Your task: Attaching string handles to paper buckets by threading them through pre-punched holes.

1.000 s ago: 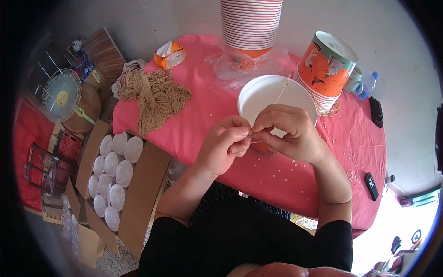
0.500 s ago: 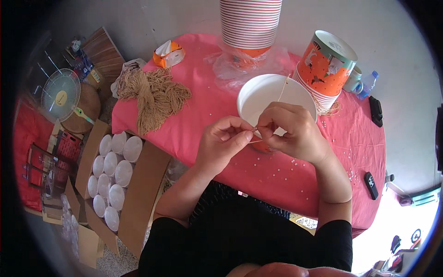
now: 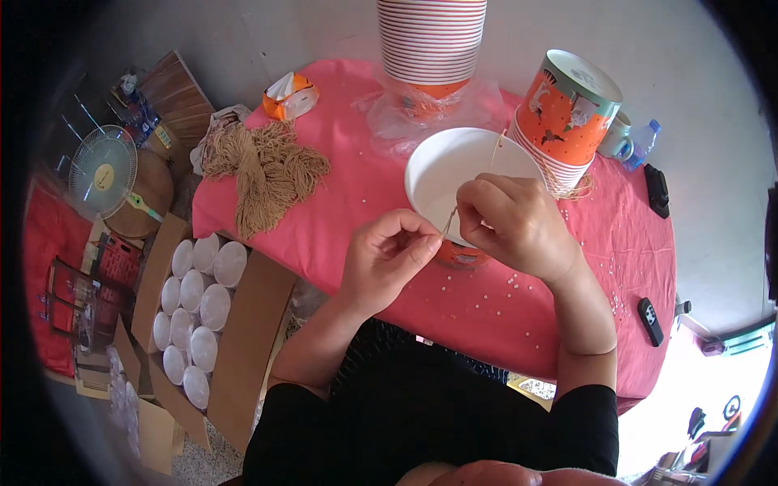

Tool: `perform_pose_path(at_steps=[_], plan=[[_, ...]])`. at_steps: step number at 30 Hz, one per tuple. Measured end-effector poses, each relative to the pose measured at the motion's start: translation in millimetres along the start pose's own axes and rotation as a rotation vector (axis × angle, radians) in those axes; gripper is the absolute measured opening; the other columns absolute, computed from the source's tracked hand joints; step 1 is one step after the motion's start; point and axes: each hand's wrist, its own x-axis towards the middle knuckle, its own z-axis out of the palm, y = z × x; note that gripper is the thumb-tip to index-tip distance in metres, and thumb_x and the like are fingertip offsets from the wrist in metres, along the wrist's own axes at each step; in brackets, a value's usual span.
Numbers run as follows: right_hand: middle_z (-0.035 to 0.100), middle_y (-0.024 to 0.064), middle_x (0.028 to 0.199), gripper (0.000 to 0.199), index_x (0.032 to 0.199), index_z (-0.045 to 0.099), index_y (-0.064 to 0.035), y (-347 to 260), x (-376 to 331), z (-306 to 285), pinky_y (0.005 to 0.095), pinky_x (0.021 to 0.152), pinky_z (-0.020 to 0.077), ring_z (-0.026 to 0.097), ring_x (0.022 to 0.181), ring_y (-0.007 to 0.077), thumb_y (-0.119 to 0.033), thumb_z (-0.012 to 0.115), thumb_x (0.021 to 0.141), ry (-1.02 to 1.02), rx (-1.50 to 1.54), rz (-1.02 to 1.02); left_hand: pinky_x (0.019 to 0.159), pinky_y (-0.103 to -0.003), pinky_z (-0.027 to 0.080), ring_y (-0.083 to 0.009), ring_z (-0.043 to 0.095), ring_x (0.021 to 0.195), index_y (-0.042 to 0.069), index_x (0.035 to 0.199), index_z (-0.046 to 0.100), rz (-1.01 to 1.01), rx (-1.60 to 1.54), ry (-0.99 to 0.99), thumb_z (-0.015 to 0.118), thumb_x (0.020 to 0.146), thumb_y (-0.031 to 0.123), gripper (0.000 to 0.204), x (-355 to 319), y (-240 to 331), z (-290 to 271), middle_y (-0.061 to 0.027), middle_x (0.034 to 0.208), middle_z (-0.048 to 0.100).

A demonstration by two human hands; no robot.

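Observation:
A thin tan string (image 3: 450, 220) runs between my two hands, in front of a white-lined paper bucket (image 3: 429, 178) with an orange outside. My left hand (image 3: 387, 257) pinches the string between thumb and forefinger. Above and to the right, my right hand (image 3: 515, 223) has its fingers closed on another stretch of it. More string comes up from behind my right hand to the bucket's far right rim, where it passes through the wall. The bucket stands upright on the pink tablecloth (image 3: 348, 162).
Tan string bundles (image 3: 271, 170) lie at the left. Behind stands a tall bucket stack (image 3: 429, 40); upside-down orange buckets (image 3: 567, 113) are at the right, near a remote control (image 3: 650, 321). Small white dots litter the cloth. A cardboard box (image 3: 251, 348) of clear plastic cups sits lower left.
My right hand has moved slightly up and away from my left, so a short taut stretch of string now shows between them. The whole view has shifted a little.

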Motion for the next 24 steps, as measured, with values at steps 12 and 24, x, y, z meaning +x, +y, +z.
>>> perform_pose_path(at_steps=[12,24], plan=[[0.058,0.0083,0.074,0.021,0.090,0.057,-0.0037,-9,3,-9,0.0390,0.054,0.0501,0.063,0.065,0.0259,-0.008,0.069,0.074,0.030,0.017,-0.159,0.059,-0.018,0.038,-0.0020,0.049,0.068,0.002,0.095,0.066,0.195,0.277,0.044,0.066,0.089,0.002,0.006,14,5,2,0.0006,0.082,0.061],[0.059,0.0066,0.071,0.017,0.084,0.062,-0.0071,-4,1,-8,0.0374,0.052,0.0468,0.063,0.061,0.0239,-0.014,0.071,0.072,0.032,0.050,-0.057,0.070,-0.018,0.046,-0.0038,0.057,0.078,-0.002,0.100,0.063,0.162,0.016,-0.007,0.062,0.093,0.000,0.008,10,6,1,-0.0025,0.092,0.063]])
